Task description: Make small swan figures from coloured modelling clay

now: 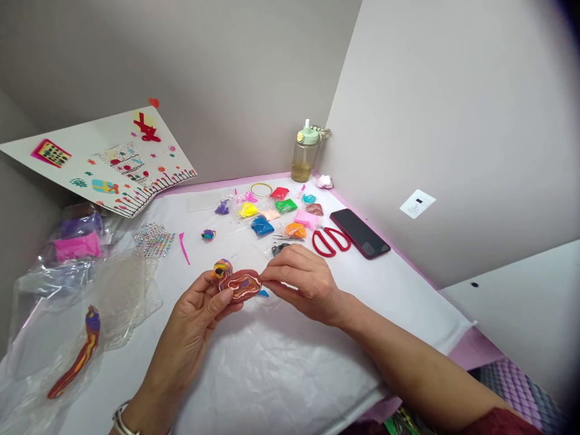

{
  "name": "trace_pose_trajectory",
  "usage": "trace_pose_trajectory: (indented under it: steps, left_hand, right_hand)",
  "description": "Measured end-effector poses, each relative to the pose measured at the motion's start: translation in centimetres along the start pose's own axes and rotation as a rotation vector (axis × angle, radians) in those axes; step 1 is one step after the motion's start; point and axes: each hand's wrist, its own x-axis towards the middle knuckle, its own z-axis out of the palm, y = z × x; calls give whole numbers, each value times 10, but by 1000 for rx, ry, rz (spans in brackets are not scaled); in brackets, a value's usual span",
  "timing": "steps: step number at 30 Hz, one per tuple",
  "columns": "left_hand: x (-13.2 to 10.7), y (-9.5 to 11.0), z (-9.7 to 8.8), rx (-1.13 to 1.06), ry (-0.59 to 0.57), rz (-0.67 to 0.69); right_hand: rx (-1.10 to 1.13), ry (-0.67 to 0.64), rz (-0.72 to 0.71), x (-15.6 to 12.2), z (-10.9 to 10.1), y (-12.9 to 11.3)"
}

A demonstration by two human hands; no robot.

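Observation:
A flat oval piece of marbled clay [241,285], red-brown with white and yellow lines, is held between both hands above the white table cover. My left hand [199,314] grips its left side, fingers closed under and around it. My right hand [301,281] pinches its right edge with thumb and fingers. A small multicoloured clay ball [222,268] sits just behind the left fingers, touching the piece. A bit of blue clay [263,293] lies below the right fingers.
Several small bags of coloured clay [276,211] lie at the back, with red scissors [330,241], a dark phone [359,232] and a bottle [304,154]. At left are a marbled clay roll [79,356], plastic bags [77,241], a gem sticker sheet [154,238] and a decorated card [109,163].

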Motion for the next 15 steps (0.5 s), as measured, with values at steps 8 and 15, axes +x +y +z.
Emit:
trace_pose_trajectory:
  steps: [8,15]
  left_hand:
    - [-1,1,-3,-4,18,-5]
    - [0,-1,-4,41,-53,-29]
  right_hand:
    - [-1,28,-16,-1,-1,2]
    - [-18,-21,-29,0,0,1]
